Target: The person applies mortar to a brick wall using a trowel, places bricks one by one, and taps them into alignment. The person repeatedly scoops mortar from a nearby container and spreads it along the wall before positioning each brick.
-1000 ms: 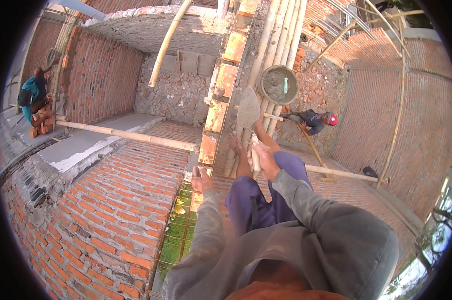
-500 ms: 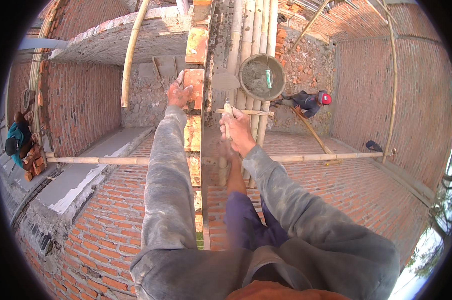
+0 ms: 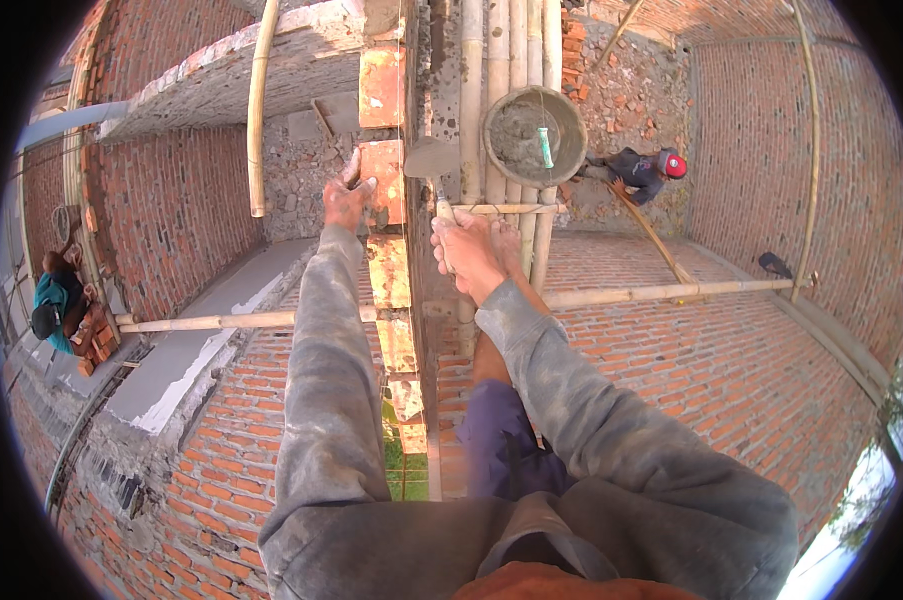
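My right hand point(image 3: 467, 252) is closed round the light handle of a trowel point(image 3: 430, 157). The trowel's flat grey blade points away from me, with its left edge right beside an orange brick point(image 3: 382, 180) on the narrow wall top. Against the left side of that brick rests my left hand point(image 3: 345, 200), fingers spread and thumb near the brick's upper face. A round bucket point(image 3: 577, 160) of grey mortar stands ahead and right of the trowel, with a green-and-white object in it.
Bamboo poles point(image 3: 498, 60) run away from me under the bucket, and a crosspiece point(image 3: 511, 209) spans them. A string stretches along the wall's bricks. One person point(image 3: 643, 176) works far below on the right, another point(image 3: 59, 305) on the left beside stacked bricks. A horizontal pole point(image 3: 661, 294) crosses the right side.
My right hand has moved slightly left and away from me, bringing the trowel blade close to the brick. My left hand stays at the same brick. The view has shifted a little.
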A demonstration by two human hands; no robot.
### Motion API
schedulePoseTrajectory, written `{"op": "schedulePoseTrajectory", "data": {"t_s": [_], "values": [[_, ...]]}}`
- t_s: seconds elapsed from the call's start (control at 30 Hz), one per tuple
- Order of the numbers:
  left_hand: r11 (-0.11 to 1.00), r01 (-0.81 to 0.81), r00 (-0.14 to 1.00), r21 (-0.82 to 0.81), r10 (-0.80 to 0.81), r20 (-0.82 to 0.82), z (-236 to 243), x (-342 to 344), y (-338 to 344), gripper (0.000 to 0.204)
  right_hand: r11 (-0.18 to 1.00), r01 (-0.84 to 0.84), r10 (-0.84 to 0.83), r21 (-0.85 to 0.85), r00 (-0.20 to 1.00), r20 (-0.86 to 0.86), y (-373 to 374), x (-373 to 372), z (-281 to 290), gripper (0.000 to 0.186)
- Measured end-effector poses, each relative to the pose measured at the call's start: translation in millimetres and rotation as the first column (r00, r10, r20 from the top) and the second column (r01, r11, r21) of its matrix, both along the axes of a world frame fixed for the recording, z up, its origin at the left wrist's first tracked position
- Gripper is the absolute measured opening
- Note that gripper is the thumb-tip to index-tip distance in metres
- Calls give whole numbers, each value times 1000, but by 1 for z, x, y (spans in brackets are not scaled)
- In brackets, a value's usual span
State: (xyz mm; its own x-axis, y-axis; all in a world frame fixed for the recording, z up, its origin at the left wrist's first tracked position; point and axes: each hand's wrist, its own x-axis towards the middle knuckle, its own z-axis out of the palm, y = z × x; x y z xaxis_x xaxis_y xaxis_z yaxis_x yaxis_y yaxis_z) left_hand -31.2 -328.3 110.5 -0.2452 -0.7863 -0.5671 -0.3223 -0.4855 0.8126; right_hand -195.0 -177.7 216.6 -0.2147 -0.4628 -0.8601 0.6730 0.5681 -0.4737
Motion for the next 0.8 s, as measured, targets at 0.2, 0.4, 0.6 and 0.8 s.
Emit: {"op": "schedulePoseTrajectory", "data": {"t_s": [0.2, 0.4, 0.6, 0.8], "values": [[1000, 6, 1000, -26, -5, 13, -16, 4, -3, 69, 997, -75, 74, -32, 997, -20, 11, -11, -5, 10], [999, -28, 998, 46, 25, 64, -16, 3, -1, 71, 993, 20, -16, -120, 999, 34, 18, -19, 1, 18], [999, 6, 997, 35, -9, 70, -25, 10, -1, 73, 985, -170, 172, 24, 977, -129, 10, -17, 8, 12], [994, 9, 989, -106, 7, 151, -27, -1, -28, 79, 997, -83, 82, 7, 977, -194, 18, -39, 26, 15]]}}
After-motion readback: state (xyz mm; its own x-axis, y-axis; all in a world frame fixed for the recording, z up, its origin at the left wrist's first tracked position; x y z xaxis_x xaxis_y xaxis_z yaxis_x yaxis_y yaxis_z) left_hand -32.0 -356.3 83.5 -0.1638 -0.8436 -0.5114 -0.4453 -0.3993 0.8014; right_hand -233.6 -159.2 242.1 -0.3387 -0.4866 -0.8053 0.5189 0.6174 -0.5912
